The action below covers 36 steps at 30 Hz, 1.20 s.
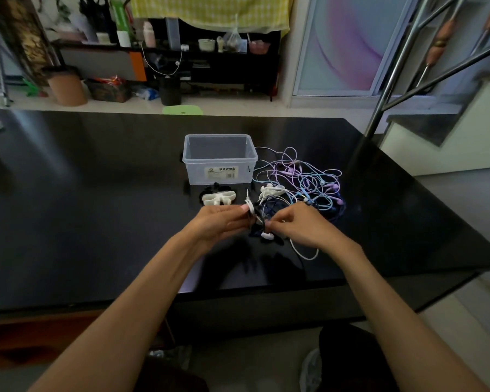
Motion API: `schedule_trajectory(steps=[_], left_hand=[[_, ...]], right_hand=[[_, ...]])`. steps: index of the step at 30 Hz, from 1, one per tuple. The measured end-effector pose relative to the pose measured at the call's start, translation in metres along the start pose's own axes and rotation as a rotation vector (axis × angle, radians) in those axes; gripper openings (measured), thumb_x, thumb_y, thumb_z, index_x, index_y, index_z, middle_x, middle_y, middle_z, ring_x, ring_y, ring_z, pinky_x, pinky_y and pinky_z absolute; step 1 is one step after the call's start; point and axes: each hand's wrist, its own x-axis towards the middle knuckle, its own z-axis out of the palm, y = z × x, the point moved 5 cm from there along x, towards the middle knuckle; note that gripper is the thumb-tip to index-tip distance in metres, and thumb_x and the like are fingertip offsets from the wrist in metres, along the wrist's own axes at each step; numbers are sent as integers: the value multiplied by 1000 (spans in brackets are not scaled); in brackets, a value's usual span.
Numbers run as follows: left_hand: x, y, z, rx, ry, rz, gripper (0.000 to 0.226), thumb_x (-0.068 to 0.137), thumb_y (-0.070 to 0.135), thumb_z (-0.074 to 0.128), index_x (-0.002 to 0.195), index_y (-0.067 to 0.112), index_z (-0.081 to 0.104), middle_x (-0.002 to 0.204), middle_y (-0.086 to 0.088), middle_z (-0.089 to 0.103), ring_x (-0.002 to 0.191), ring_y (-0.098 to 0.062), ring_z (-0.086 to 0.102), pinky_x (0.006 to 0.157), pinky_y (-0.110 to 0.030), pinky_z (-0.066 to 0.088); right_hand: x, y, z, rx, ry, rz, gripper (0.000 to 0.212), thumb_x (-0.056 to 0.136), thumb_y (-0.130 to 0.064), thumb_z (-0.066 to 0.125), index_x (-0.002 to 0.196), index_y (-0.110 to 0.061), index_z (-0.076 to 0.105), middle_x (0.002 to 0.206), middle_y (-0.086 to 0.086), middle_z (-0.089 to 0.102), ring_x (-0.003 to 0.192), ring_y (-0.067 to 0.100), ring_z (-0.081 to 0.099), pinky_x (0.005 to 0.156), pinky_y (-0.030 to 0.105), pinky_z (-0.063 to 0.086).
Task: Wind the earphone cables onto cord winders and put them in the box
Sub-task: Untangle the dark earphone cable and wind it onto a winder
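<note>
Winding was under way: the left hand [224,222] pinched a winder [251,212], the right hand [300,226] pinched the cable [303,251], needing steady wraps next.

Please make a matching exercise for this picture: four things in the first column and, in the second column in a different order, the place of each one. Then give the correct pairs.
Things:
1. clear plastic box
2. tangle of coloured earphone cables
3. white cord winder
4. white earphone cable

Places:
A. on the table right of the box
B. held between the left hand and right hand
C. behind the hands, at the middle of the black table
D. lying just in front of the box

Pairs: 1-C, 2-A, 3-D, 4-B
</note>
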Motion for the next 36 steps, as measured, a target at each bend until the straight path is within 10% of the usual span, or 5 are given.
schedule_trajectory(steps=[10,19,22,28,36], left_hand=[[2,-6,-4,-129,-22,-167,15,93,14,55,101,8,66,84,-1,73,72,-9,70,71,-20,56],[9,-8,-11,-183,193,34,15,92,12,58,98,1,65,83,-7,71,78,-13,67,87,-27,54],[7,-5,-9,51,222,94,31,90,10,61,116,-7,59,95,-13,65,77,-13,63,68,-17,54],[-1,-5,8,345,-38,50,31,87,9,65,116,-2,59,77,-1,67,58,1,63,57,-11,52],[-15,-8,21,600,-456,-94,26,89,18,63,114,22,65,101,1,72,89,-5,65,77,-19,53]], right_hand=[[-6,4,-3,162,-69,-18,16,88,-27,64,91,-18,77,88,7,74,81,11,61,81,29,47],[-12,-16,6,264,-142,-43,24,96,-22,54,103,-9,73,46,-18,57,40,-6,45,45,6,34],[-15,-23,-11,157,-67,-133,25,95,-29,53,97,-19,75,72,3,71,56,4,62,57,23,50],[-19,-21,-28,-47,67,-237,18,88,-28,63,94,-18,77,76,-4,71,71,2,63,75,26,51],[-19,1,-38,121,-20,-217,22,61,-46,79,73,-28,78,78,15,72,83,38,64,78,43,52]])
